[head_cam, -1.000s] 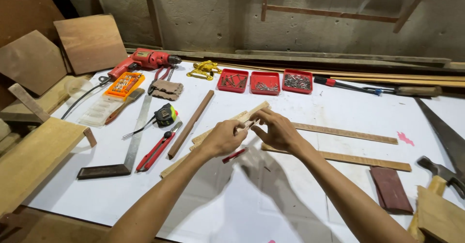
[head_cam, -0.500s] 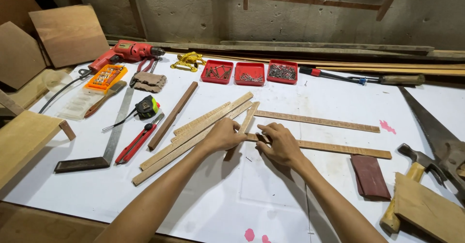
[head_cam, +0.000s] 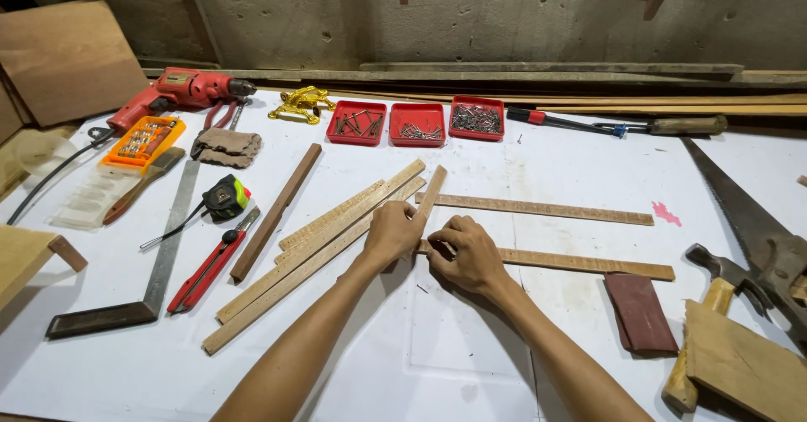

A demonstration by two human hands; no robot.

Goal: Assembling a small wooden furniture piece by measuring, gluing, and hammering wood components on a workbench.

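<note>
A short, pale wooden strip (head_cam: 429,197) lies flat near the middle of the white table (head_cam: 471,346), slanting from its near end up toward the far edge. Its near end sits under the fingertips of both hands. That end meets a longer wooden strip (head_cam: 588,263) running toward the table's right edge.

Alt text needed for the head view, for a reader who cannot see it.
Two bare hands, left hand and right hand, press on thin wooden strips on a white table. Around them lie a red drill, a handsaw and three red trays.
</note>
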